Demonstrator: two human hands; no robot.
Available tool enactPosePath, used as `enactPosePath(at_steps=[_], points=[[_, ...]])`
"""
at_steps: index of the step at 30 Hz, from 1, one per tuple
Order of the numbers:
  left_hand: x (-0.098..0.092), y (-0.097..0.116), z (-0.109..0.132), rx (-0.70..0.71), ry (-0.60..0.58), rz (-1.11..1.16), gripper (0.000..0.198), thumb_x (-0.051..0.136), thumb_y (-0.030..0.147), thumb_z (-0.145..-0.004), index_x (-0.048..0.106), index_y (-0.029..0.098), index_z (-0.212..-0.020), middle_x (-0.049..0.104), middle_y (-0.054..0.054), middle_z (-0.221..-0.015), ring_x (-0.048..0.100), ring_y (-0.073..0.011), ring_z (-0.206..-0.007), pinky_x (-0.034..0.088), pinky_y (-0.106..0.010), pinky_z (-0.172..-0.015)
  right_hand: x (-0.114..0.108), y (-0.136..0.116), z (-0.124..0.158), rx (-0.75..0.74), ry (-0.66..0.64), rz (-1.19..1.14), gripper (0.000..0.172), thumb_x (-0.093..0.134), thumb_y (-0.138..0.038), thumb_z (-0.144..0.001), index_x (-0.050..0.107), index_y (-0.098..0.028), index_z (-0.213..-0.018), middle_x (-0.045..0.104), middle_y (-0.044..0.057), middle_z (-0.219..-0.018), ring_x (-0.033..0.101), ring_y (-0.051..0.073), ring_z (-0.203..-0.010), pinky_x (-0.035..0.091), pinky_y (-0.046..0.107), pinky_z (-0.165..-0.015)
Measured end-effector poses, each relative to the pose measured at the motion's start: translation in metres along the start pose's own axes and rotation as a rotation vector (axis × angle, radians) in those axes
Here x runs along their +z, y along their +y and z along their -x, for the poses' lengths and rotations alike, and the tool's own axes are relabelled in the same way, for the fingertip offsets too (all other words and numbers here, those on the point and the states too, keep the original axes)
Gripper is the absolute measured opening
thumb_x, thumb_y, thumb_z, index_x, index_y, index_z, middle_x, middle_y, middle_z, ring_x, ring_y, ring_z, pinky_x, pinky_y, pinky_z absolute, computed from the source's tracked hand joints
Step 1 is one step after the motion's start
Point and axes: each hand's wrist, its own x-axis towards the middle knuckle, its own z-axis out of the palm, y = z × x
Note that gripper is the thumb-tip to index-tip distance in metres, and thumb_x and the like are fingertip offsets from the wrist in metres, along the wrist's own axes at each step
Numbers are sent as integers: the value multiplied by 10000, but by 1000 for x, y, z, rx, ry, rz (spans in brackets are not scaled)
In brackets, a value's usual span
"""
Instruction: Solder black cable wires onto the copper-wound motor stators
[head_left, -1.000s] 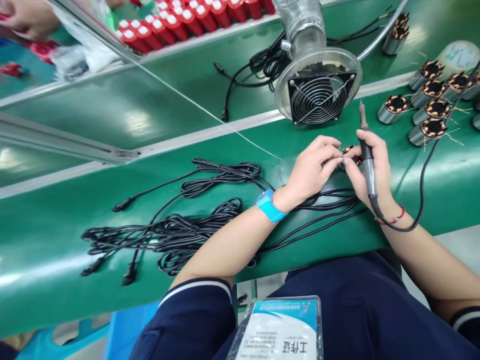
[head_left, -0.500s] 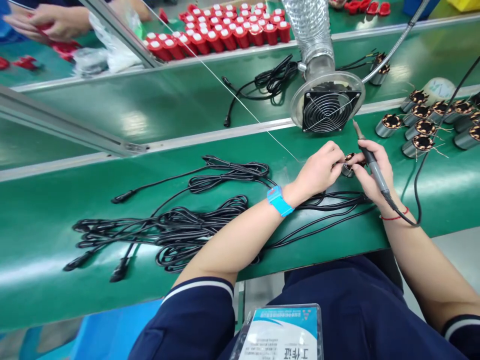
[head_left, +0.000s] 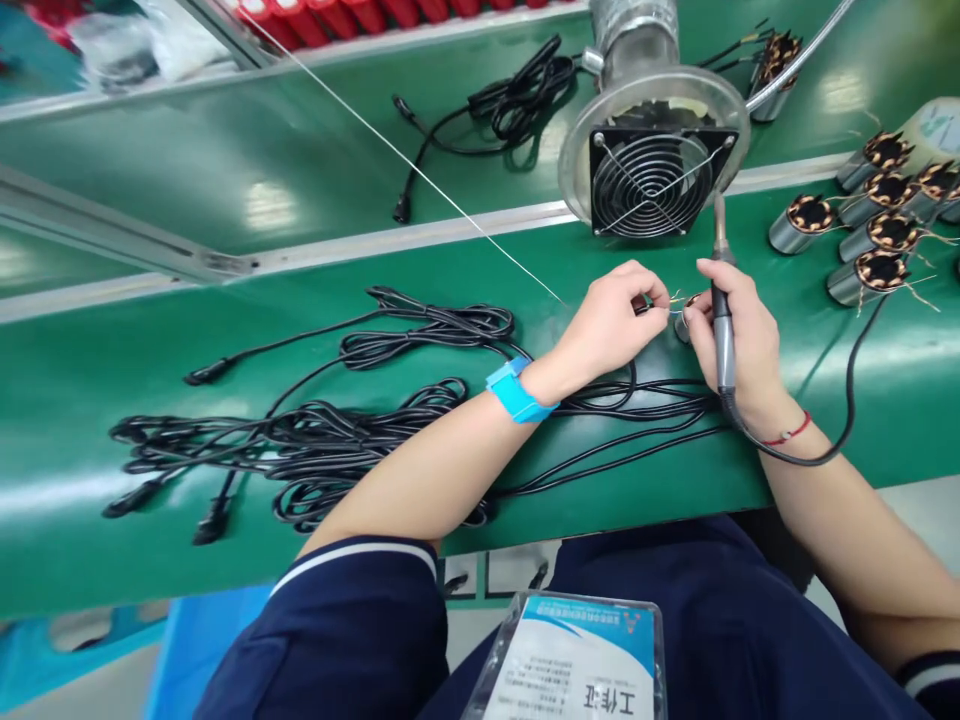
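Observation:
My left hand (head_left: 619,310) is closed in a pinch on the end of a black cable (head_left: 642,307), with thin wires showing beyond the fingertips. My right hand (head_left: 742,325) grips a soldering iron (head_left: 724,340), its tip pointing away from me toward the fan. The thumb and fingers of that same hand also touch a small motor stator (head_left: 682,328), mostly hidden behind them. Fine leads reach between the stator and my left fingertips; whether they are joined I cannot tell. A strand of solder wire (head_left: 450,200) slants down to the bench beside my left hand.
A fume-extractor fan (head_left: 652,185) hangs just beyond my hands. Several copper-wound stators (head_left: 862,280) stand at the right. Coiled black cables (head_left: 360,440) lie at the left on the green bench (head_left: 600,490). Another cable bundle (head_left: 525,100) lies behind the rail.
My left hand has drawn a little left from the stator, exposing the cable end and wires. The soldering iron has swung more upright in my right hand. The whole view has shifted.

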Motion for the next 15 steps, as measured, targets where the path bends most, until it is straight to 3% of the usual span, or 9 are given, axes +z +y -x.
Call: enactPosePath(at_steps=[6, 10, 15], points=[[-2, 0, 3, -6, -48, -4, 119, 540, 56, -688, 578, 164, -659, 609, -4, -778, 534, -121, -726, 458, -286, -683, -28, -19, 18, 101, 41, -105, 412, 562, -234, -906, 512, -308, -1308, 696, 17, -966, 674, 203, -893, 562, 433, -870], [1, 0, 7, -15, -63, 7, 127, 550, 56, -691, 545, 173, -642, 609, -7, -776, 551, -129, -729, 493, -315, -696, -41, -23, 36, 97, 151, -120, 383, 610, -306, -874, 590, -350, -1253, 690, 12, -943, 649, 187, -690, 567, 413, -684], [7, 2, 12, -33, -18, -14, 162, 548, 42, -696, 504, 180, -624, 605, -6, -768, 575, -142, -753, 512, -343, -733, -40, -15, 47, -47, 224, -118, 233, 640, -273, -812, 688, -270, -1039, 616, 0, -683, 516, 144, -540, 434, 310, -475]])
